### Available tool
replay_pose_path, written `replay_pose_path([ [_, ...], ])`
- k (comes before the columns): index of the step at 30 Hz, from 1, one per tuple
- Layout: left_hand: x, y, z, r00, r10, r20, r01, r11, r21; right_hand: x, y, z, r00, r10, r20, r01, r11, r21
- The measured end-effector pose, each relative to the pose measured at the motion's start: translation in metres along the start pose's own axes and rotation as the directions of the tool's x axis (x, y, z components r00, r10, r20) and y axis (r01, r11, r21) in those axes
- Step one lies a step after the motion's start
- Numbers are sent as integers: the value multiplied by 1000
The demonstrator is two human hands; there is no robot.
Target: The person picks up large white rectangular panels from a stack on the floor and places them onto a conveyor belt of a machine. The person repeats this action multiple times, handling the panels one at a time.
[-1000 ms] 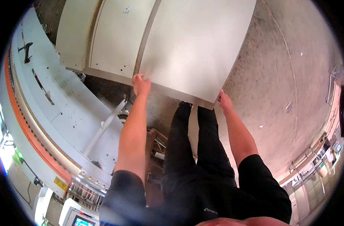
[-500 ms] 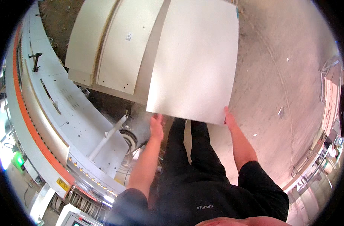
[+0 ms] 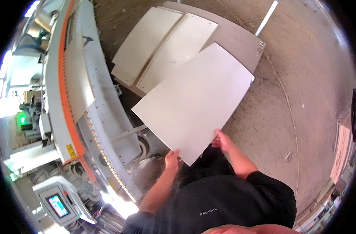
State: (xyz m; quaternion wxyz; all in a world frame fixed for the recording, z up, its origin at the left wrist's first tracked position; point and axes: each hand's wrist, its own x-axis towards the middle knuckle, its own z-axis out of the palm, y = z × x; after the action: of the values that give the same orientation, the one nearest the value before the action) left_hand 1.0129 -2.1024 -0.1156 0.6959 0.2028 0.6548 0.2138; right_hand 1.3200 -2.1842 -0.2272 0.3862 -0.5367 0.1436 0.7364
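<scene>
A large white board [image 3: 197, 99] is held out in front of me, turned at an angle so one corner points toward my body. My left hand [image 3: 172, 159] grips its near-left edge, thumb on top and the other fingers partly hidden beneath. At its right edge, close to the near corner, my right hand [image 3: 221, 140] is closed against the board, its fingertips partly out of sight. Beyond it lie two more white boards, one at the left [image 3: 148, 41] and one in the middle [image 3: 181, 48], on a greyish cart top [image 3: 240, 37].
Along the left runs a long grey machine with an orange strip [image 3: 63, 78] and a row of rollers [image 3: 102, 150]. Another white board [image 3: 79, 84] rests on it. A control screen [image 3: 59, 205] stands at lower left. A pale post [image 3: 266, 17] rises by the cart's far right corner.
The held board has swung clockwise, its far end going right. My right hand now grips farther along the right edge, away from the near corner. The view has turned, showing more of the machine.
</scene>
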Motion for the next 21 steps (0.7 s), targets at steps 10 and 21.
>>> replay_pose_path([
  [10,-142,1,-63,812,50,-581,-192,964,-186,99,-9,-33,935,-106,-337,259,854,451],
  [21,-195,-49,-154,588,106,-802,-386,908,-163,-3,18,88,897,-157,-413,269,936,228],
])
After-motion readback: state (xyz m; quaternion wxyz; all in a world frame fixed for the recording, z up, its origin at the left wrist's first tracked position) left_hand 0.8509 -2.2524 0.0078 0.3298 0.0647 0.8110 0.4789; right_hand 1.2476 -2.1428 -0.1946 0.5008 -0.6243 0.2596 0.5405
